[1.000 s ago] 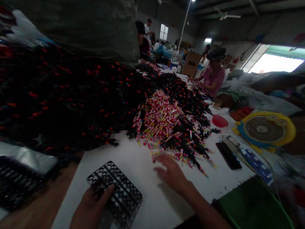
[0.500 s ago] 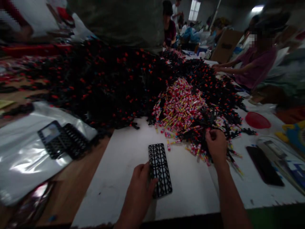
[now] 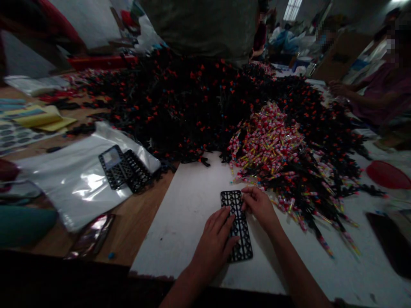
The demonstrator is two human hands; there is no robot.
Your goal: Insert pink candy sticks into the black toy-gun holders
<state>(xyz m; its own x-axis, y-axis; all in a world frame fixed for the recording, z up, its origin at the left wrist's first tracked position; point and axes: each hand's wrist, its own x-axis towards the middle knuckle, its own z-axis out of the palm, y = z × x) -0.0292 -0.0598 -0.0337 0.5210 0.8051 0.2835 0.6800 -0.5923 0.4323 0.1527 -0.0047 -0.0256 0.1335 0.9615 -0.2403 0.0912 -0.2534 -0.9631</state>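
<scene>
The left hand [image 3: 218, 233] splayed across its left side and the right hand [image 3: 257, 206] at its upper right edge, any pinch there impossible to tell, a black rectangular plastic grid tray [image 3: 245, 241] lies lengthwise up the frame's lower centre on a white worktop [image 3: 180, 214].

a red dish [image 3: 388, 174] sits near a black phone [image 3: 390, 243]; yellow paper [image 3: 48, 118] lies left.
</scene>
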